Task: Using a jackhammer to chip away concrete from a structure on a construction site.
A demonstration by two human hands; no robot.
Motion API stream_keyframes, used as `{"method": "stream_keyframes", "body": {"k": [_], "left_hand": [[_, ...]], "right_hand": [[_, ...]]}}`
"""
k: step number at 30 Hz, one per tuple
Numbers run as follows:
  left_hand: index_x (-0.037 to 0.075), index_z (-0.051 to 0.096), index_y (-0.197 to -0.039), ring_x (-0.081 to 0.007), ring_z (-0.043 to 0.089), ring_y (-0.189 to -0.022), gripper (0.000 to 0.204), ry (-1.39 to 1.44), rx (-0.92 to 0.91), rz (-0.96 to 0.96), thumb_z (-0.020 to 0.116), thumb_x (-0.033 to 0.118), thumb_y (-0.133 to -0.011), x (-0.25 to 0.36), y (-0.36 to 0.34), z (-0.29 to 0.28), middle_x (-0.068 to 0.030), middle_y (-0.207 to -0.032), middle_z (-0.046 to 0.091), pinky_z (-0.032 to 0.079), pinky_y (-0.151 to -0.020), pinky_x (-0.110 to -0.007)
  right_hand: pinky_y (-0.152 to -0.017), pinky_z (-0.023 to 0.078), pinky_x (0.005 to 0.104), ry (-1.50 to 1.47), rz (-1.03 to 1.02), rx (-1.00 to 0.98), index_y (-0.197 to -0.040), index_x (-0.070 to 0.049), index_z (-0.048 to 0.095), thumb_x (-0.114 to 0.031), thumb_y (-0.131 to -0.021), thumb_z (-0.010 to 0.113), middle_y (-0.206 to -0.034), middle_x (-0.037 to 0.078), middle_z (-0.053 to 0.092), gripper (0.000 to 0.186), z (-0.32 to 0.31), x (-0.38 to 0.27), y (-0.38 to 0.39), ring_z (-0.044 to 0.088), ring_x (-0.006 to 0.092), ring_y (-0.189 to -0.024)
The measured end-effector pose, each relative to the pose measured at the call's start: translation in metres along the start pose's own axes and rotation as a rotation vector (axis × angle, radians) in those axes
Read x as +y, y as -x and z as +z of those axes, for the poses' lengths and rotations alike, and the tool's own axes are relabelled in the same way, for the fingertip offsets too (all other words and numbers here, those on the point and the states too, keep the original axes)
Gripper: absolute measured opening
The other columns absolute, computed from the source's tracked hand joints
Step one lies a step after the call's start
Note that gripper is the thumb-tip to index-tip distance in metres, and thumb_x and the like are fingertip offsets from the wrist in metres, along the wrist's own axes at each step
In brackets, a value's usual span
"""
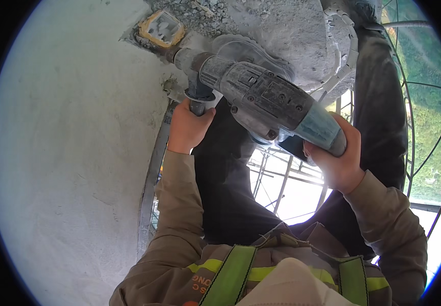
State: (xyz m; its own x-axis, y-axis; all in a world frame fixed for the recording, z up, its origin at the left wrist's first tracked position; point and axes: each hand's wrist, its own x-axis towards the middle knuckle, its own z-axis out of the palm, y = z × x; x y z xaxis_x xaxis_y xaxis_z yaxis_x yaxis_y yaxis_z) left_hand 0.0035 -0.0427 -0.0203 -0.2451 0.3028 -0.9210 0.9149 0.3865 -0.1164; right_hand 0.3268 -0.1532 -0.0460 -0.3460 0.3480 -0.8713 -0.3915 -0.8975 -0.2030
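A dusty rotary hammer (266,97) with a dark grey housing and a blue-green rear end slants across the middle. Closed round its rear grip is my right hand (340,158). My left hand (190,126) wraps the dark side handle (199,97) near the tool's nose. The front end of the hammer points up and left, towards a squarish recessed box (164,28) with a yellowish rim at the base of the wall. Whether the tip touches that spot is hard to see.
A pale plastered wall (77,143) fills the left side. Rubble (215,18) lies at the top, beside a dusty shoe (253,53). A whitish hose or cable (350,46) curls near my other leg. Dark metal bars (411,127) and green netting (429,107) stand at the right.
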Motion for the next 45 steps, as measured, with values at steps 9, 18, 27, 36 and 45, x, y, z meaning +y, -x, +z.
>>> {"method": "stream_keyframes", "body": {"k": [9, 18, 27, 36, 45], "left_hand": [[-0.001, 0.069, -0.103, -0.0367, 0.072, -0.078, 0.028, -0.157, 0.050, 0.062, 0.072, 0.015, -0.080, 0.017, 0.000, -0.013, -0.0191, -0.084, 0.072, 0.053, -0.072, -0.041], [-0.001, 0.068, -0.105, -0.0425, 0.070, -0.085, 0.030, -0.174, 0.126, 0.025, 0.070, 0.013, -0.078, 0.025, -0.013, -0.001, -0.0214, -0.087, 0.072, 0.053, -0.076, -0.044], [-0.003, 0.070, -0.106, -0.0466, 0.068, -0.094, 0.032, -0.254, 0.147, 0.034, 0.068, 0.013, -0.078, 0.050, -0.021, -0.018, -0.0264, -0.094, 0.072, 0.054, -0.082, -0.048], [0.000, 0.068, -0.113, -0.0426, 0.070, -0.094, 0.036, -0.270, 0.109, 0.016, 0.070, 0.017, -0.081, 0.047, -0.018, -0.028, -0.0229, -0.097, 0.073, 0.053, -0.082, -0.044], [-0.002, 0.067, -0.113, -0.0481, 0.066, -0.100, 0.035, -0.161, 0.026, -0.010, 0.067, 0.013, -0.081, 0.037, -0.003, -0.006, -0.0285, -0.103, 0.071, 0.054, -0.086, -0.049]], "right_hand": [[-0.072, 0.051, 0.0291, -0.278, 0.064, -0.058, -0.103, 0.002, 0.066, -0.002, -0.081, 0.072, -0.088, 0.006, 0.068, 0.023, -0.001, 0.017, -0.010, 0.064, 0.0120, -0.078], [-0.066, 0.052, 0.0325, -0.209, 0.009, 0.009, -0.102, 0.002, 0.065, 0.001, -0.080, 0.066, -0.078, 0.009, 0.064, 0.022, -0.018, 0.011, -0.040, 0.062, 0.0178, -0.068], [-0.066, 0.053, 0.0371, -0.411, 0.048, 0.045, -0.095, 0.003, 0.061, 0.003, -0.074, 0.065, -0.077, 0.012, 0.063, 0.021, -0.023, 0.020, -0.064, 0.063, 0.0224, -0.067], [-0.065, 0.052, 0.0347, -0.438, 0.072, 0.007, -0.092, 0.003, 0.063, 0.001, -0.078, 0.067, -0.078, 0.010, 0.064, 0.015, -0.020, 0.005, -0.052, 0.063, 0.0194, -0.067], [-0.063, 0.052, 0.0342, -0.272, 0.079, 0.017, -0.099, 0.004, 0.064, -0.001, -0.078, 0.065, -0.076, 0.010, 0.063, 0.021, -0.024, -0.011, -0.035, 0.062, 0.0188, -0.066]]}}
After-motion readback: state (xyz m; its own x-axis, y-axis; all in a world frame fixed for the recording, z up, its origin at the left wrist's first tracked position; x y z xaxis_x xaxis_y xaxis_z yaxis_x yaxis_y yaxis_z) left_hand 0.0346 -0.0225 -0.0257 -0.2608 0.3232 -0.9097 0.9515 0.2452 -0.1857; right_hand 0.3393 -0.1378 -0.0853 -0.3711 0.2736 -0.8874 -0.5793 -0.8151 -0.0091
